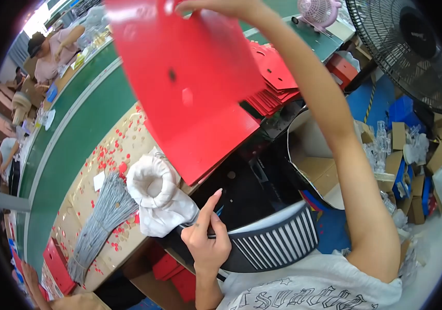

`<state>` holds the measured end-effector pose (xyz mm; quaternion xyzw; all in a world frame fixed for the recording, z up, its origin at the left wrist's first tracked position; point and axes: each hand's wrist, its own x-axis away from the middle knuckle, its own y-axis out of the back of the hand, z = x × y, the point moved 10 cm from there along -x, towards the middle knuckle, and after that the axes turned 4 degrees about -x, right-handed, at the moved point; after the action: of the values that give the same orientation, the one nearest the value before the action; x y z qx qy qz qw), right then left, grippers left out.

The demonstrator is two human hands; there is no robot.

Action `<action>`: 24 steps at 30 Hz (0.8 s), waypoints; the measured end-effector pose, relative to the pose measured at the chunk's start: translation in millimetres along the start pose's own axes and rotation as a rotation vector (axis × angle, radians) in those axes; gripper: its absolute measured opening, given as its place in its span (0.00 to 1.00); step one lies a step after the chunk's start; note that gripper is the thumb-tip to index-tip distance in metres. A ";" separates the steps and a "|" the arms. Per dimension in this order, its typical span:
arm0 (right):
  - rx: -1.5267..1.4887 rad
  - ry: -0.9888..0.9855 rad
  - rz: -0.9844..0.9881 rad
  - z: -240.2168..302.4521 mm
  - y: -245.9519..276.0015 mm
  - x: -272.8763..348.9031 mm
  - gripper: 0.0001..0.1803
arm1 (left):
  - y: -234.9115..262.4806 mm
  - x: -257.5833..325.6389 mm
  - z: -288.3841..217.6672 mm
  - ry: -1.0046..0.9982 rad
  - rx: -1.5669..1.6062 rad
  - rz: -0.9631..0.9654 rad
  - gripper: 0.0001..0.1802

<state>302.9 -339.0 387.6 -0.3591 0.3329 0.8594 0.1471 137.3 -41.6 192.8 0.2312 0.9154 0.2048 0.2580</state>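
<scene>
Pinching a large red sheet (200, 62) with the right hand (221, 6), high in view; holding the left hand (208, 243) half-curled, seemingly empty, near a white cloth bundle (163, 214).

Grey bundle (101, 222) on tan tabletop (120, 256)

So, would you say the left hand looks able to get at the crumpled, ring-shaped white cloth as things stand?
Probably yes: the left hand is close beside the white cloth, nothing large seems to stand between them, and the glossy red sheet in the right hand appears clear of that path.
</scene>
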 end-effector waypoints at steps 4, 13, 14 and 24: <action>0.188 -0.300 0.292 -118.7 66.8 5.4 0.40 | -13.0 -3.3 9.1 0.015 -0.043 0.008 0.22; 0.079 -0.857 0.340 -240.5 84.3 150.9 0.27 | -34.2 1.7 30.0 0.093 -0.012 0.101 0.18; 0.078 -0.856 0.339 -246.1 83.7 151.6 0.27 | -35.2 0.4 31.8 0.099 -0.009 0.102 0.18; 0.280 -0.845 0.393 -271.9 64.2 156.9 0.32 | -35.3 0.2 34.3 0.141 -0.046 0.098 0.17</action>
<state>302.9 -568.3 163.8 0.1144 0.4180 0.8885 0.1512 145.4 -61.2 148.4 0.2547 0.9140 0.2541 0.1878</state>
